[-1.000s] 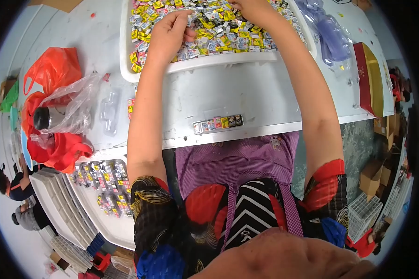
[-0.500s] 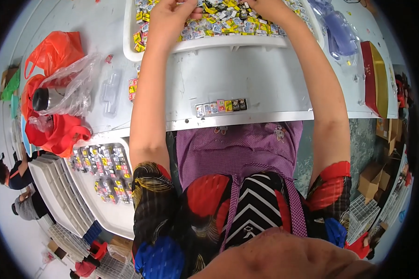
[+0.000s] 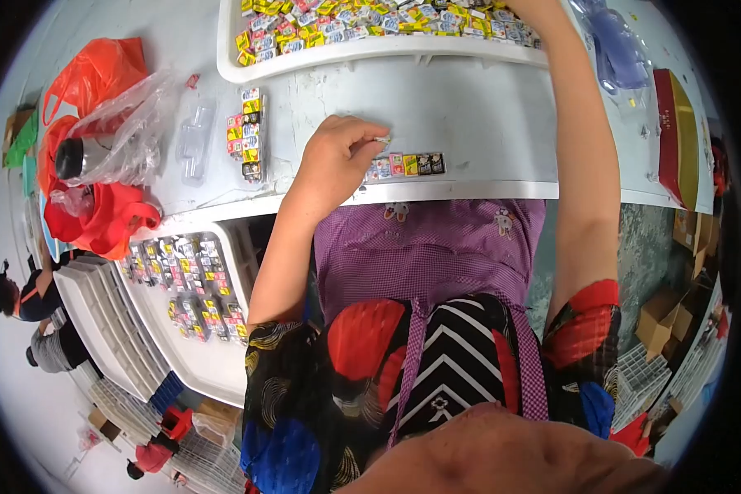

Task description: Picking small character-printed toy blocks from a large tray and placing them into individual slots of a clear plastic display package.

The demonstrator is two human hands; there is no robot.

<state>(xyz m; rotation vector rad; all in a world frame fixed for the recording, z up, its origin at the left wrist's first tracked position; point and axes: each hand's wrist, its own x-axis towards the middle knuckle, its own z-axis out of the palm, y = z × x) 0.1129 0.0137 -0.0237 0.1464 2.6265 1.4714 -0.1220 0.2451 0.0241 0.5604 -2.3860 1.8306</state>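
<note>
My left hand [image 3: 337, 156] pinches one small candy [image 3: 384, 140] right above the short row of candies [image 3: 405, 164] at the table edge; best to butt it snugly against the end. Right hand's out of frame, can't tell.

A short row of small wrapped pieces [image 3: 405, 165] lies flat near the front edge of the white table [image 3: 469, 107], packed side by side, in blue, pink, yellow and black wrappers. One more tiny pale piece [image 3: 383, 140], possibly of the same kind, is pinched in the left hand [image 3: 337, 156] just above the row's left end.
</note>
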